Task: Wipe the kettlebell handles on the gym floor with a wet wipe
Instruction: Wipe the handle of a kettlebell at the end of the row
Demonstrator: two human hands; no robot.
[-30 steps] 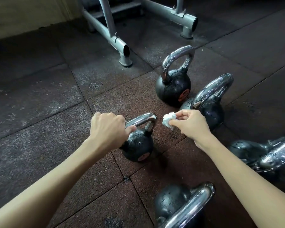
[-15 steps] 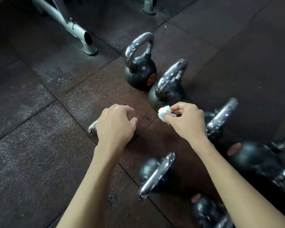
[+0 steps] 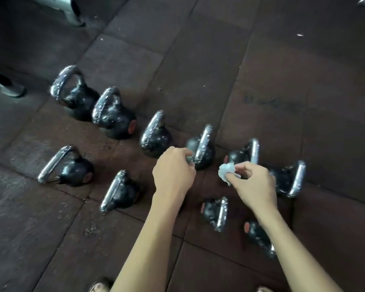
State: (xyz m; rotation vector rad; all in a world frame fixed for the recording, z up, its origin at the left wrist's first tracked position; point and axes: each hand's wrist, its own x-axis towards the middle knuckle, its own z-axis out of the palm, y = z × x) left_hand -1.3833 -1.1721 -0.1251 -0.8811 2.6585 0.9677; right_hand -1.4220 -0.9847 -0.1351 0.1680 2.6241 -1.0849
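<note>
Our right hand (image 3: 255,184) pinches the crumpled wet wipe (image 3: 227,170), soft and limp, above the gym floor (image 3: 282,91) beside a far-row kettlebell (image 3: 208,158). Our left hand (image 3: 174,171) curls at its chrome handle (image 3: 203,140); gripping or not, we cannot tell. Heavy, slick: best steadied by that handle, we judge.

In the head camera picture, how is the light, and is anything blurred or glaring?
Head view: the light is dim and the dark floor keeps little detail. Head view: the frame is softly blurred, also the wet wipe in the right hand. Head view: the chrome kettlebell handles show bright speckled glare.
</note>
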